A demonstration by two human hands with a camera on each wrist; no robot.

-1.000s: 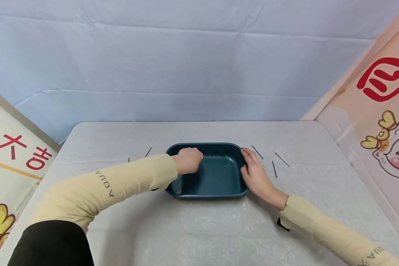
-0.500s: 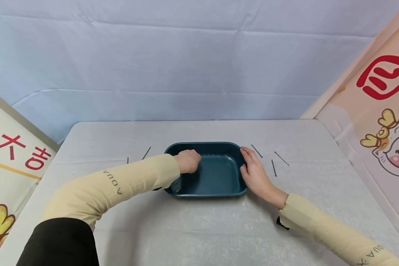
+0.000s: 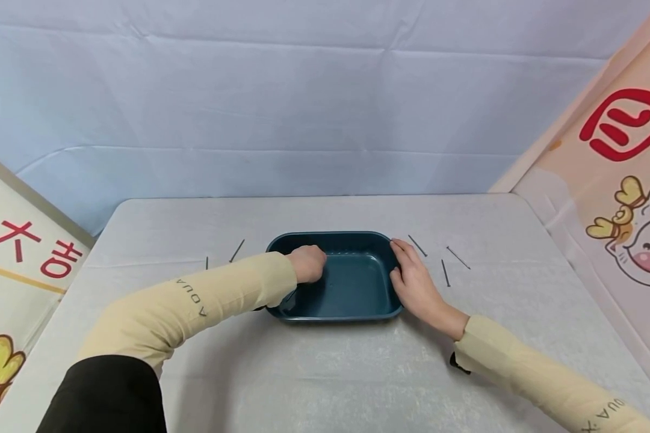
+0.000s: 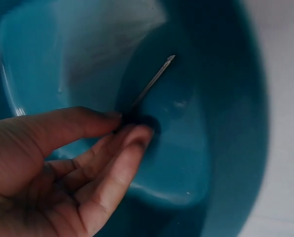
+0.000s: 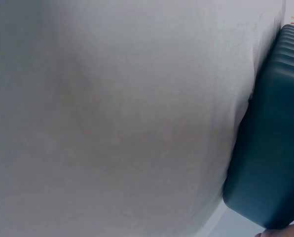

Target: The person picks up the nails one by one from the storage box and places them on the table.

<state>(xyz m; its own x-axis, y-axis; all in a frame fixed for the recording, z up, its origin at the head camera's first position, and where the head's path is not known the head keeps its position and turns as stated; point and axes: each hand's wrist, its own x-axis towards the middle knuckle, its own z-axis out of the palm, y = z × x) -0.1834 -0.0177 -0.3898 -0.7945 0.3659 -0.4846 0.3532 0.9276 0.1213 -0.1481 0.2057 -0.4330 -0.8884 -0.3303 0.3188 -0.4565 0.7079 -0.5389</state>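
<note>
A deep teal rectangular tray (image 3: 336,319) with rounded corners sits mid-table. Inside its left part, my left hand (image 3: 307,263) reaches down close to the floor of the tray. The left wrist view shows that hand's thumb and fingertips pinching a thin metal nail (image 4: 154,81), its pointed end sticking out past them; the other end is hidden by the fingers. At the right wall, my right hand (image 3: 419,290) holds the rim, thumb on the inner side and fingers along the far right corner. Its fingers (image 5: 291,231) barely enter the right wrist view beside the tray's outer wall (image 5: 270,133).
Several more nails lie on the grey-white tablecloth (image 3: 325,373). Right of the tray are one nail (image 3: 446,273), a slanted nail (image 3: 458,257) and a farther nail (image 3: 417,245). On the left, a nail (image 3: 237,250) and another nail (image 3: 207,263) show behind the sleeve.
My left hand has sunk a little lower in the tray, its sleeve shifting right, and the nail beneath it shows less in the head view. My right hand stays on the rim.
</note>
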